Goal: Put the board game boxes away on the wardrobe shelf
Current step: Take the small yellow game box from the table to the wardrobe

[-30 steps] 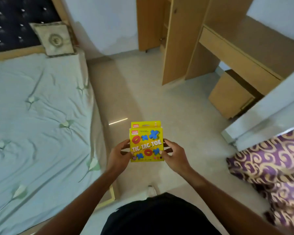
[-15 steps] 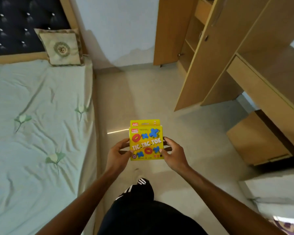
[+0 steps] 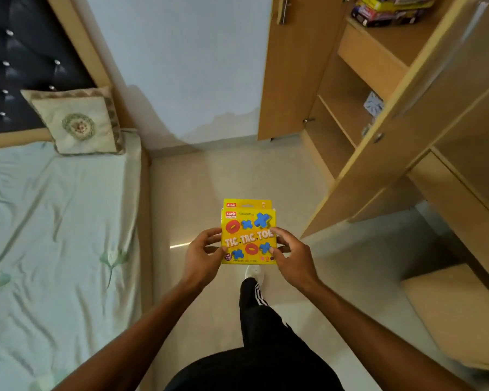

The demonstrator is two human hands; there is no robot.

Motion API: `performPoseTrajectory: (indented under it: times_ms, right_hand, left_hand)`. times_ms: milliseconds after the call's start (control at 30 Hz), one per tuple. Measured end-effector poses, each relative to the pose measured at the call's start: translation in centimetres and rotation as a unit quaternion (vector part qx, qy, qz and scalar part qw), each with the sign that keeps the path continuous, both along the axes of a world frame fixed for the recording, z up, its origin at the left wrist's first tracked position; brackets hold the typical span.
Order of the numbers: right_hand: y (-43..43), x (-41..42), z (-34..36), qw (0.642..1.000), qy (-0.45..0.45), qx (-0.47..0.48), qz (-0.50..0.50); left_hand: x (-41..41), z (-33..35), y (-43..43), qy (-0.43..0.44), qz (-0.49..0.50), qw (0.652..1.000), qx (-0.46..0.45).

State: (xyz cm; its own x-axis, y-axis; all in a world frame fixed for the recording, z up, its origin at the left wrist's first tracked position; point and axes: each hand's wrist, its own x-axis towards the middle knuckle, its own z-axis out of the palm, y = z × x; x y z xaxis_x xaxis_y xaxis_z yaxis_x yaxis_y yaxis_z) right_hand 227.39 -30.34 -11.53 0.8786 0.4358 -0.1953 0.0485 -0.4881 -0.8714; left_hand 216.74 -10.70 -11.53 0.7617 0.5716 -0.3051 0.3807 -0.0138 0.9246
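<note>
Gripping the Tic Tac Toe box (image 3: 248, 235) by its side edges, both hands' fingers (image 3: 277, 232) hover over bare floor (image 3: 237, 176).

A bed (image 3: 54, 221) filled the left side, covered by a pale green sheet (image 3: 40, 277) embroidered with leaf motifs. One square cushion (image 3: 76, 122) with a round floral medallion lay at the bed's head, leaning against the dark tufted headboard (image 3: 26, 66). The beige tiled floor (image 3: 223, 179) ran between the bed and an open wooden wardrobe (image 3: 378, 136) on the right. The wardrobe's upper shelf (image 3: 384, 43) carried a stack of board game boxes (image 3: 390, 9), lying flat. On a lower shelf (image 3: 347, 119) stood a small pale box with a blue pattern (image 3: 373, 104), partly hidden by the door. A white shoe (image 3: 254, 272) rested on the floor.
</note>
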Motion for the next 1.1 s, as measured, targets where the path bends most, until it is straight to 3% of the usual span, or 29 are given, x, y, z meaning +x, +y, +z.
performPoseTrajectory:
  times_ms: [467, 700, 833, 1100]
  right_hand:
    - [18.5, 35.2, 0.8, 0.999, -0.019, -0.006, 0.036]
    - [24.4, 50.8, 0.3, 0.998, -0.020, 0.013, -0.066]
    - [24.6, 58.7, 1.4, 0.986, -0.030, 0.022, -0.162]
    - [17.4, 73.0, 4.9, 0.939, -0.084, 0.068, -0.327]
  left_hand:
    - [33.5, 1.3, 18.4, -0.004, -0.018, 1.000, -0.017]
    - [53.0, 0.8, 25.7, -0.007, -0.087, 0.996, -0.015]
    - [65.3, 2.2, 27.5, -0.006, -0.187, 0.982, -0.002]
    - [87.3, 6.2, 19.5, -0.044, -0.353, 0.934, 0.006]
